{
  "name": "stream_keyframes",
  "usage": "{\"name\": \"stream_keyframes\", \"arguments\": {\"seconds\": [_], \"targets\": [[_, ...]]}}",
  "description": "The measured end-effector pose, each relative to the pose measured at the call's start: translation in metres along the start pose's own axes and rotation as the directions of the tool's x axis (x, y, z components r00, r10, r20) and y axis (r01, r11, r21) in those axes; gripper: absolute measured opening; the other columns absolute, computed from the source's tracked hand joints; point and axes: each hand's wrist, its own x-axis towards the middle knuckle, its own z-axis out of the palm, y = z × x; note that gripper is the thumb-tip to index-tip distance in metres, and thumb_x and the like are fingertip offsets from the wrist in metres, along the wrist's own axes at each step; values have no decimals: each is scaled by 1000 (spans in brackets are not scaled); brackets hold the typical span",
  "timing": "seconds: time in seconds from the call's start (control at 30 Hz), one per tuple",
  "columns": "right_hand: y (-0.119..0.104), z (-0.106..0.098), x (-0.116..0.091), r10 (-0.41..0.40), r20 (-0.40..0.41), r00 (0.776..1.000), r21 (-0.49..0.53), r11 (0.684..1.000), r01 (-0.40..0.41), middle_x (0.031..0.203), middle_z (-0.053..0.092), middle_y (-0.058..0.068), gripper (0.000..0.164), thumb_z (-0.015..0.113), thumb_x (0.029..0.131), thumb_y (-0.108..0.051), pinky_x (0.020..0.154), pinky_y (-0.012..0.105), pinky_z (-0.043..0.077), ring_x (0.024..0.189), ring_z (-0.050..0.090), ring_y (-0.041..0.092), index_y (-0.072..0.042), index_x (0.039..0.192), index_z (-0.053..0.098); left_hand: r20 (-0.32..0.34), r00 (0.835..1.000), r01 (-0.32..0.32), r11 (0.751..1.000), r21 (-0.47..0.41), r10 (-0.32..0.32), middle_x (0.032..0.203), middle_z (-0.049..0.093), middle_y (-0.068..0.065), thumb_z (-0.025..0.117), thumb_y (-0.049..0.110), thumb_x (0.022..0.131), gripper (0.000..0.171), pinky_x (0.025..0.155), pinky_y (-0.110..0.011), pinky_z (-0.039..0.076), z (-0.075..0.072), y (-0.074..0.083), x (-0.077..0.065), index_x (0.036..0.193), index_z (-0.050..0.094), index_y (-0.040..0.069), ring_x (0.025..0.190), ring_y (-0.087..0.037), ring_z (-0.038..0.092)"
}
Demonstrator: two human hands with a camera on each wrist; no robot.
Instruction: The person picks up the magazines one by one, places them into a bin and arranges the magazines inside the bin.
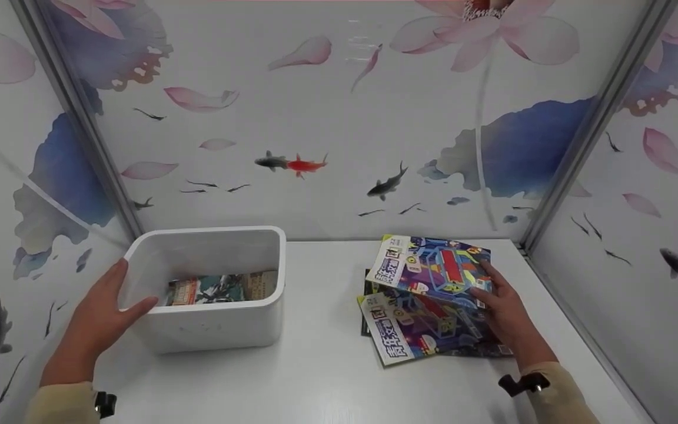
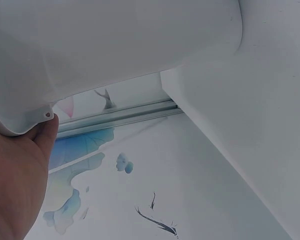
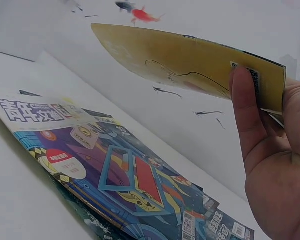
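My left hand (image 1: 95, 318) grips the left end of a white plastic bin (image 1: 215, 330), its thumb lying at the rim's near left corner. In the left wrist view, a fingertip of the left hand (image 2: 20, 185) sits by a small holed tab on the bin (image 2: 115, 50). A colourful magazine (image 1: 433, 268) is pinched at its right edge by my right hand (image 1: 509, 312). The right wrist view shows its yellow back cover, raised and slightly bowed, above a magazine with a similar cover (image 3: 115, 170) on top of a loose pile.
Inside the bin lie printed magazines (image 1: 221, 290), mostly hidden by its near wall. A white table (image 1: 327, 365) carries bin and pile. White panels with lotus and fish prints stand behind and at both sides, joined by metal corner posts (image 1: 598, 118).
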Motion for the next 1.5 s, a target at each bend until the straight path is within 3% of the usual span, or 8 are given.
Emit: {"name": "stream_keyframes", "arguments": {"seconds": [0.33, 0.6, 0.97, 1.23, 1.5], "targets": [[-9, 16, 0, 8, -22, 1000, 10, 1000, -7, 175, 24, 10, 90, 70, 112, -25, 109, 34, 57, 126, 63, 16, -40, 179, 13, -15, 1000, -6, 1000, 17, 6, 179, 11, -35, 71, 67, 102, 117, 113, -92, 23, 0, 0, 0, 177, 5, 6, 157, -68, 19], [-18, 28, -1, -12, 6, 1000, 58, 998, 11, 176, 24, 12, 90, 70, 112, -20, 106, 33, 60, 124, 66, 17, -39, 179, 13, 1, 1000, -3, 1000, 24, 3, 179, 10, -35, 70, 68, 102, 118, 113, -92, 22, -1, 0, 2, 178, 3, 7, 158, -68, 18], [-20, 46, 4, -53, 35, 998, 45, 998, 52, 175, 25, 15, 88, 71, 111, -21, 110, 39, 60, 129, 65, 22, -34, 179, 17, -10, 1000, -16, 1000, 19, 16, 179, 10, -34, 70, 67, 102, 118, 114, -92, 22, 0, -1, 3, 178, 5, 6, 158, -67, 18], [-24, 59, 6, -85, 72, 994, 114, 990, 77, 171, 31, 11, 85, 66, 113, -12, 99, 40, 66, 124, 71, 22, -32, 179, 18, -15, 1000, -24, 1000, 3, 24, 179, 12, -35, 72, 64, 102, 116, 114, -91, 23, 0, -1, 0, 177, 6, 4, 157, -68, 20], [-31, 72, 8, -63, 80, 995, 98, 994, 55, 170, 33, 15, 86, 70, 111, -16, 99, 41, 65, 120, 72, 22, -35, 179, 19, -30, 999, -26, 1000, -1, 26, 179, 12, -35, 71, 65, 102, 116, 115, -91, 22, 1, 0, -1, 177, 7, 4, 158, -67, 20]]}}
